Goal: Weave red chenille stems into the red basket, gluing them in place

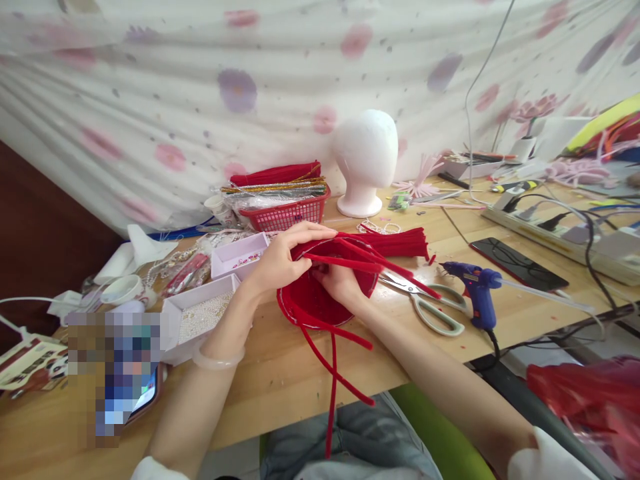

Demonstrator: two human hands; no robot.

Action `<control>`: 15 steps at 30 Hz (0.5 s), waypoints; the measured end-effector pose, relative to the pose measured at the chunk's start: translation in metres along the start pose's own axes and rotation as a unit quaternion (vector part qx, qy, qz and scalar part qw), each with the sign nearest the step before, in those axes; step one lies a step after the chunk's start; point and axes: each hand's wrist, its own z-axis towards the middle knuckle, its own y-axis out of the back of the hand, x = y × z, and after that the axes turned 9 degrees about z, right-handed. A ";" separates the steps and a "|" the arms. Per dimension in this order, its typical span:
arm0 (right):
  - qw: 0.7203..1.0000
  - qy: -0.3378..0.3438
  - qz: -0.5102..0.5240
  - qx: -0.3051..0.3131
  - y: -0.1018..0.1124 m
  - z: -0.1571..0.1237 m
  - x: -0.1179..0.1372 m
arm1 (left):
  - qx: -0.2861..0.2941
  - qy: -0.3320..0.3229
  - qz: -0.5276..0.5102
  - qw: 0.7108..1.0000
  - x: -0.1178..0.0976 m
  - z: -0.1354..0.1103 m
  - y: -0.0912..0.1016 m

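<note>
A hollow, round red fuzzy cap (293, 303) with a pale line along its rim is held over the table's front part. Several red pipe cleaners (345, 262) stick out from it, some crossing its opening, others hanging below. My left hand (293, 257) is closed on the cap's far left rim, thumb against a pipe cleaner and fingers over the top edge. Reaching inside the opening, my right hand (337, 281) has curled fingers near my left thumb; its fingertips are partly hidden. Behind the cap lies a bundle of red pipe cleaners (400, 241).
Scissors (435, 308) and a blue glue gun (475, 287) lie to the right, near a black phone (519, 263) and power strip (560, 233). A white foam head (367, 157) and red basket (287, 217) stand behind. Bead boxes (175, 330) sit left.
</note>
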 end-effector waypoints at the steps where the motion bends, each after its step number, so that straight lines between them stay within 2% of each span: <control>1: 1.000 -0.001 -0.001 -0.001 0.000 0.000 0.000 | 0.001 0.001 -0.002 1.000 0.000 0.000 0.000; 15: 1.000 0.007 -0.002 0.008 -0.003 0.000 -0.003 | 0.006 0.007 0.002 1.000 0.001 0.000 0.000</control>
